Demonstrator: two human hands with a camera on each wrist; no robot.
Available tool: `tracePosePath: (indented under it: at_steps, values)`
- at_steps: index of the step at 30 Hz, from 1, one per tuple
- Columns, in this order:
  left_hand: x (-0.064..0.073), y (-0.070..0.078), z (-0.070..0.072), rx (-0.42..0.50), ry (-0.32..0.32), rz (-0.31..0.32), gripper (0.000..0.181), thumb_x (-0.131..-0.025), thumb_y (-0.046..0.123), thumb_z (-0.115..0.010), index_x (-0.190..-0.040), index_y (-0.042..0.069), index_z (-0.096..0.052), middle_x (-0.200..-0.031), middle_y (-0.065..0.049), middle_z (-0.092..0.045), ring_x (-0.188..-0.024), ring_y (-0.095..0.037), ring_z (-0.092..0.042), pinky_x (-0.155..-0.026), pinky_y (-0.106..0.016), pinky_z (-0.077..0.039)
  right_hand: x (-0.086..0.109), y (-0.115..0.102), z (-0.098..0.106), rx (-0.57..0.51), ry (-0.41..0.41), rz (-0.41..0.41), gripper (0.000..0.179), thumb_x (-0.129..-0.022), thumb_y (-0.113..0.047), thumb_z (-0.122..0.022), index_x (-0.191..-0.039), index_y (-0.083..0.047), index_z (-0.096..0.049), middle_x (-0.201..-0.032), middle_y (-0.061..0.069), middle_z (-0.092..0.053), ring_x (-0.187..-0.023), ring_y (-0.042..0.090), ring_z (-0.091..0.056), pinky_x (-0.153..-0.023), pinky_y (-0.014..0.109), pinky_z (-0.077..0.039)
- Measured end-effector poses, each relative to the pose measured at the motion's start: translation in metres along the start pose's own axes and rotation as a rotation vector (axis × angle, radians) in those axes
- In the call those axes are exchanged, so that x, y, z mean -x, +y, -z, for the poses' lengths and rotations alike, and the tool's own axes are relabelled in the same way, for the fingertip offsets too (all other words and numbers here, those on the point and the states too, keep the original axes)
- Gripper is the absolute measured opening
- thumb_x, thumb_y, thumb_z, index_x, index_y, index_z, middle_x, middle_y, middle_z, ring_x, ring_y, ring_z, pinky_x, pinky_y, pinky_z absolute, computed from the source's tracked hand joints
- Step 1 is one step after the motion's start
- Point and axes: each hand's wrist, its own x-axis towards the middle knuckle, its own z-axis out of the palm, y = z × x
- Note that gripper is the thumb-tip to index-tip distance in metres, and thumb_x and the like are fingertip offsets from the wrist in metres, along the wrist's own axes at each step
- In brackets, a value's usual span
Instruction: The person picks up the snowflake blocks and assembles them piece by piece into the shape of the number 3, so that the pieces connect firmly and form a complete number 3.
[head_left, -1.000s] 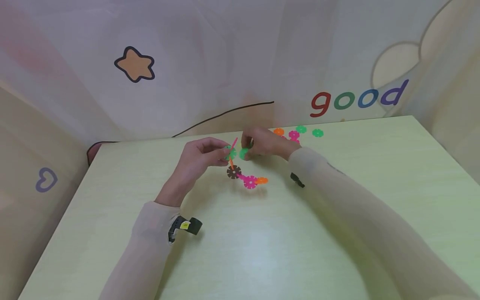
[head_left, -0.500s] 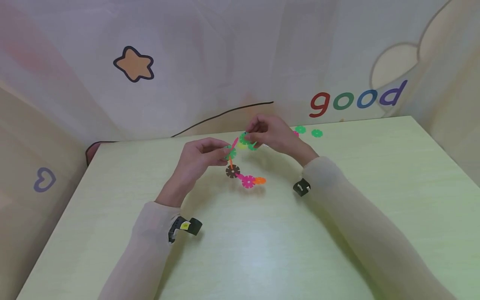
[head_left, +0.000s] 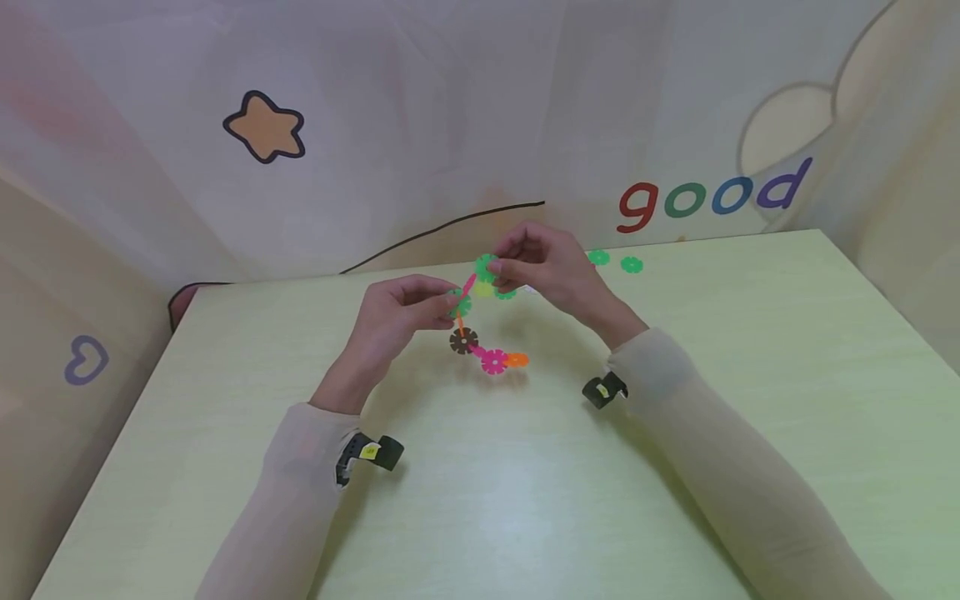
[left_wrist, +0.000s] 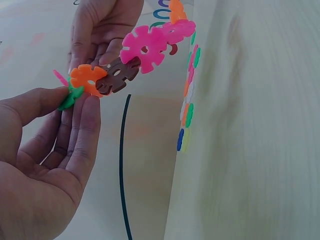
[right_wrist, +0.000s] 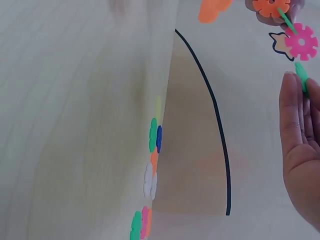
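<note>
In the head view my left hand (head_left: 397, 329) pinches a green snowflake disc (head_left: 459, 302) between thumb and fingers. From that disc hangs a linked chain: an orange disc (left_wrist: 87, 80), a brown disc (left_wrist: 122, 75), two pink discs (left_wrist: 145, 49) and an orange end disc (left_wrist: 177, 11). Another pink disc (right_wrist: 301, 42) sticks up from the held green one, edge-on in the head view. My right hand (head_left: 551, 271) pinches a separate green disc (head_left: 486, 267), its edge just short of that pink disc in the right wrist view.
Loose discs lie along the table's back edge, among them a yellow disc (head_left: 484, 289), a blue disc (right_wrist: 159, 139), white discs (right_wrist: 148, 180) and a green disc (head_left: 632, 265) at right. Behind the table (head_left: 480, 500) hangs a printed curtain (head_left: 420, 125).
My right hand has risen from low by the tabletop with a green disc, up beside the upright pink disc. My left hand stays almost still with the chain.
</note>
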Motion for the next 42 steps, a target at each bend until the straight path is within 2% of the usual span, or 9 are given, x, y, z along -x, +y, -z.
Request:
tracePosePath:
  at_steps: [4, 10, 15, 17, 22, 27, 32, 37, 42]
  values:
    - [0.000, 0.000, 0.000, 0.000, 0.000, -0.007, 0.024, -0.100, 0.017, -0.076, -0.118, 0.001, -0.077, -0.111, -0.014, -0.075, -0.097, -0.040, -0.076, -0.102, -0.042, -0.057, 0.002, -0.001, 0.002, -0.010, 0.017, 0.019, 0.019, -0.099, -0.001, -0.075, -0.114, 0.004, -0.065, -0.102, 0.020, -0.072, -0.083, 0.025, -0.076, -0.085, 0.042, -0.065]
    - [-0.001, 0.000, -0.001, -0.011, 0.004, -0.017, 0.024, -0.099, 0.017, -0.077, -0.118, 0.001, -0.077, -0.110, -0.013, -0.076, -0.093, -0.036, -0.077, -0.099, -0.040, -0.059, 0.004, -0.006, 0.003, -0.010, 0.021, 0.057, 0.020, -0.099, 0.001, -0.073, -0.117, 0.007, -0.065, -0.109, 0.029, -0.071, -0.082, 0.025, -0.076, -0.083, 0.039, -0.065]
    - [-0.001, 0.001, -0.003, -0.020, 0.002, -0.019, 0.024, -0.099, 0.017, -0.077, -0.117, 0.001, -0.078, -0.109, -0.013, -0.076, -0.096, -0.040, -0.076, -0.097, -0.038, -0.060, 0.006, -0.010, 0.001, 0.007, 0.011, 0.075, 0.020, -0.099, 0.001, -0.073, -0.117, 0.007, -0.066, -0.103, 0.019, -0.073, -0.085, 0.033, -0.074, -0.083, 0.040, -0.065]
    - [-0.001, 0.001, -0.003, -0.025, 0.002, -0.017, 0.023, -0.099, 0.017, -0.077, -0.117, 0.001, -0.078, -0.109, -0.013, -0.076, -0.094, -0.037, -0.077, -0.096, -0.038, -0.060, 0.006, -0.011, -0.001, 0.017, 0.008, 0.086, 0.020, -0.098, 0.001, -0.074, -0.116, 0.007, -0.067, -0.102, 0.018, -0.073, -0.085, 0.035, -0.074, -0.083, 0.041, -0.065]
    - [0.000, 0.002, -0.005, -0.031, 0.006, -0.029, 0.022, -0.099, 0.015, -0.077, -0.116, 0.000, -0.078, -0.107, -0.014, -0.076, -0.090, -0.031, -0.077, -0.092, -0.037, -0.062, 0.006, -0.011, -0.004, 0.059, 0.023, 0.107, 0.018, -0.098, 0.001, -0.074, -0.114, 0.006, -0.068, -0.099, 0.016, -0.073, -0.082, 0.032, -0.074, -0.080, 0.039, -0.065]
    - [0.000, 0.003, -0.007, -0.032, 0.012, -0.054, 0.019, -0.100, 0.010, -0.075, -0.114, -0.003, -0.077, -0.104, -0.015, -0.076, -0.090, -0.036, -0.077, -0.090, -0.037, -0.063, 0.007, -0.010, -0.007, 0.057, 0.048, 0.109, 0.016, -0.097, 0.003, -0.075, -0.111, 0.007, -0.068, -0.097, 0.016, -0.073, -0.080, 0.027, -0.075, -0.079, 0.040, -0.065]
    - [0.000, 0.005, -0.008, -0.077, 0.028, -0.069, 0.018, -0.101, 0.008, -0.074, -0.114, -0.003, -0.077, -0.103, -0.015, -0.076, -0.087, -0.035, -0.077, -0.088, -0.036, -0.063, 0.007, -0.009, -0.008, 0.066, 0.063, 0.116, 0.014, -0.097, 0.003, -0.075, -0.109, 0.006, -0.068, -0.097, 0.015, -0.074, -0.078, 0.023, -0.075, -0.079, 0.038, -0.065]
    - [0.001, 0.006, -0.009, -0.092, 0.045, -0.072, 0.018, -0.101, 0.007, -0.073, -0.114, -0.004, -0.077, -0.104, -0.016, -0.076, -0.082, -0.026, -0.077, -0.085, -0.036, -0.064, 0.009, -0.009, -0.009, 0.058, 0.056, 0.116, 0.014, -0.097, 0.003, -0.075, -0.108, 0.006, -0.069, -0.097, 0.015, -0.074, -0.078, 0.024, -0.075, -0.080, 0.041, -0.065]
    - [0.002, 0.005, -0.011, -0.103, 0.057, -0.068, 0.017, -0.101, 0.006, -0.073, -0.114, -0.004, -0.077, -0.103, -0.015, -0.076, -0.080, -0.023, -0.077, -0.084, -0.034, -0.064, 0.010, -0.009, -0.009, 0.046, 0.046, 0.115, 0.013, -0.097, 0.003, -0.075, -0.107, 0.006, -0.069, -0.098, 0.014, -0.074, -0.080, 0.029, -0.075, -0.079, 0.037, -0.064]
